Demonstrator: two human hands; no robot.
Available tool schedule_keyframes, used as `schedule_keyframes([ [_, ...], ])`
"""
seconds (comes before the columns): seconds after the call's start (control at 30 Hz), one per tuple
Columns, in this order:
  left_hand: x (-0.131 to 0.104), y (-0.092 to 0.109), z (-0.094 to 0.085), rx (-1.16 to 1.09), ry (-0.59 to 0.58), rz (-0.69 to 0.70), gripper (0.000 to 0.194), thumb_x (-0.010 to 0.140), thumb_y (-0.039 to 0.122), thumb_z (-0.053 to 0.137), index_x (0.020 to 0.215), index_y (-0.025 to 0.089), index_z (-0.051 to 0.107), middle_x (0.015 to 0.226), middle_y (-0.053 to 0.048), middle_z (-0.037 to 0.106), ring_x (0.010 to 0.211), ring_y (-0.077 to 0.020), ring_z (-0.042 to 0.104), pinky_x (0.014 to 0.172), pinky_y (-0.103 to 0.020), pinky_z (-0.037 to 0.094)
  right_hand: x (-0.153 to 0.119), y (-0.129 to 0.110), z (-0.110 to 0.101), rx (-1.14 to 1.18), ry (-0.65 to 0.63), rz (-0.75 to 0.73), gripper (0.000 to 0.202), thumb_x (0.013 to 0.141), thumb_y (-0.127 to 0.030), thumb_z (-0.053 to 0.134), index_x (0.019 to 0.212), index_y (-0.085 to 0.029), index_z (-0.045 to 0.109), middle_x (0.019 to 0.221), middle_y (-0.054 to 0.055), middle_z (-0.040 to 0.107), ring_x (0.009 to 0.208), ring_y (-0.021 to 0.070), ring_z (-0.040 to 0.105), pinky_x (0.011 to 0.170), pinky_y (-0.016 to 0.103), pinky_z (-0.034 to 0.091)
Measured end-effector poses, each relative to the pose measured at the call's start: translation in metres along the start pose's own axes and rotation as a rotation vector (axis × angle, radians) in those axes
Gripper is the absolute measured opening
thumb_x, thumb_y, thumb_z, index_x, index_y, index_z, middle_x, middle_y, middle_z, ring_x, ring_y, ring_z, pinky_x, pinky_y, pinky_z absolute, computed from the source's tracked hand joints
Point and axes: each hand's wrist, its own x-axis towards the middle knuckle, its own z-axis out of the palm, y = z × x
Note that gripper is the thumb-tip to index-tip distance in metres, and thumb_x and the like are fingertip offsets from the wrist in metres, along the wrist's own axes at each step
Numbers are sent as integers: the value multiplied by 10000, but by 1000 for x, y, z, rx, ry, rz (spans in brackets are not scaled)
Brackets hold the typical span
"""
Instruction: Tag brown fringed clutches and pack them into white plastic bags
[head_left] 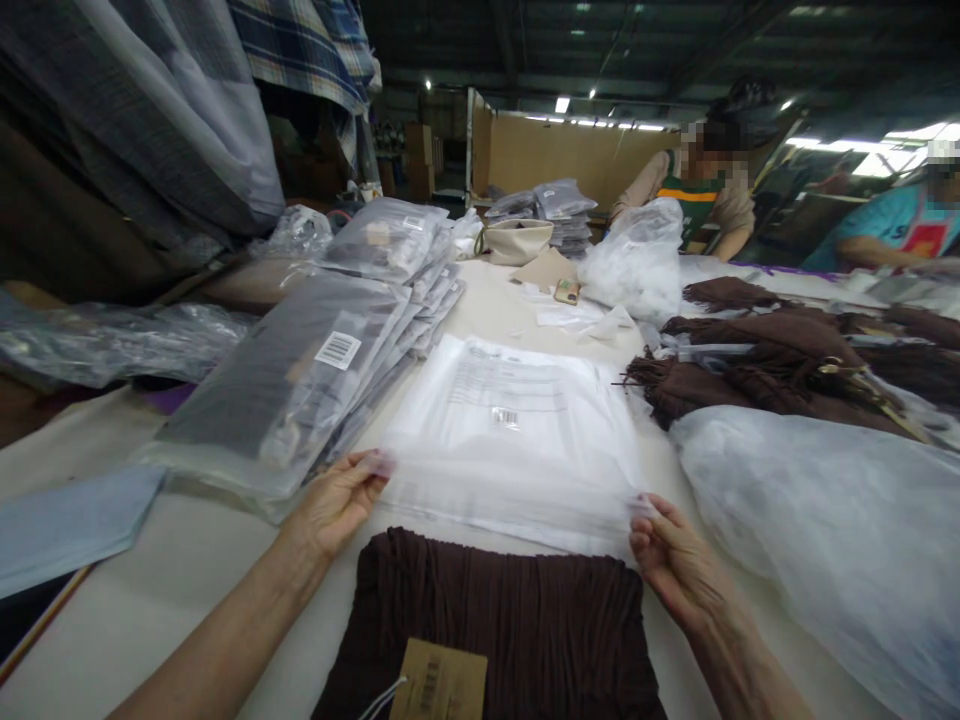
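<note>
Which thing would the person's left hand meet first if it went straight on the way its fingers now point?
Most likely the printed plastic bag, whose near-left edge the left hand appears to pinch; whether it would slide over or push under is unclear.

The garment (510,620) is dark brown, its tag (457,680) tan with dark print. The plastic bag (510,480) is milky white, the plaid cloth (304,45) blue with white lines.
</note>
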Motion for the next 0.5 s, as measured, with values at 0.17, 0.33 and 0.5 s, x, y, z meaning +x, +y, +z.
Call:
schedule_keyframes([
  [0.17,-10,-17,-19,38,-68,52,220,603,224,776,575,139,574,605,7,590,596,-118,577,603,-188,512,5,7,-13,0,-71,51,420,328,-277,884,631,-185,609,587,-47,611,555,97,606,552,173,527],
  [0.33,-37,-30,-45,570,-81,217,322,592,504,697,644,192,636,590,27,598,621,-147,564,593,-167,454,-13,19,-32,-541,-169,-185,339,626,-493,724,631,-171,619,595,-7,612,617,136,582,591,195,476],
  [0.5,-62,-34,-46,874,84,276,377,654,585,499,670,228,616,581,38,596,585,-171,580,567,-200,456,-41,32,-45,-797,-78,-297,371,746,-538,574,830,-183,643,644,-28,565,622,132,523,555,182,428],
])
